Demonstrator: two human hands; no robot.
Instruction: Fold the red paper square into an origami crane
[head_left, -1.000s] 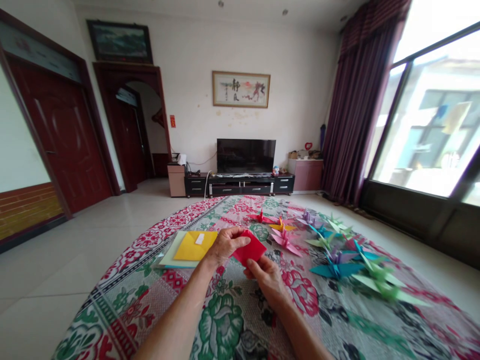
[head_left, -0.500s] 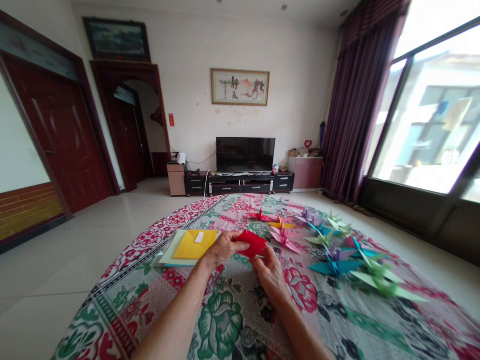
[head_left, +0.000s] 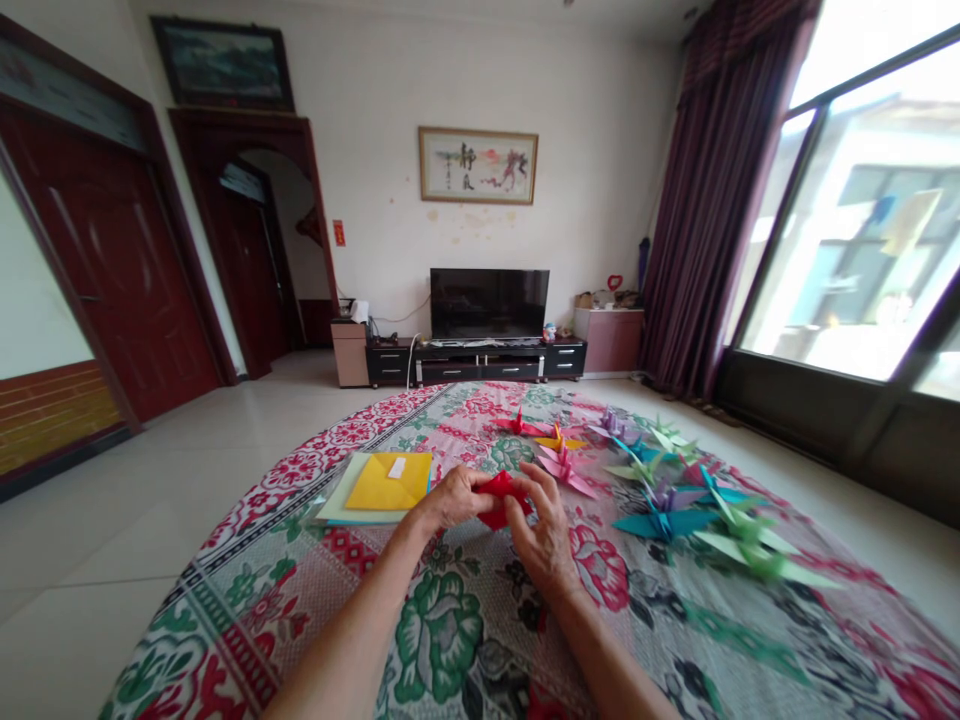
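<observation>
A small piece of folded red paper [head_left: 498, 514] is held between my two hands, just above the patterned tablecloth. My left hand [head_left: 454, 498] pinches its left side with thumb and fingers. On the other side, my right hand [head_left: 541, 522] grips the paper's right part, its index finger bent over the top and its thumb below. The fingers cover much of the paper, so its exact folds are hidden. To the left of my left hand lies a stack of coloured paper, a yellow sheet [head_left: 375, 488] with a small white label on top.
Several folded paper cranes cover the table's right side, among them a pink crane [head_left: 567, 470], a blue crane [head_left: 666, 522] and a green crane [head_left: 759, 548]. The floral tablecloth [head_left: 442, 640] spreads over the round table. Beyond stands a television [head_left: 489, 304] on a low cabinet.
The red paper has tipped down and sits slightly lower, more covered by fingers. My right hand has moved up from its lower corner and over its right side.
</observation>
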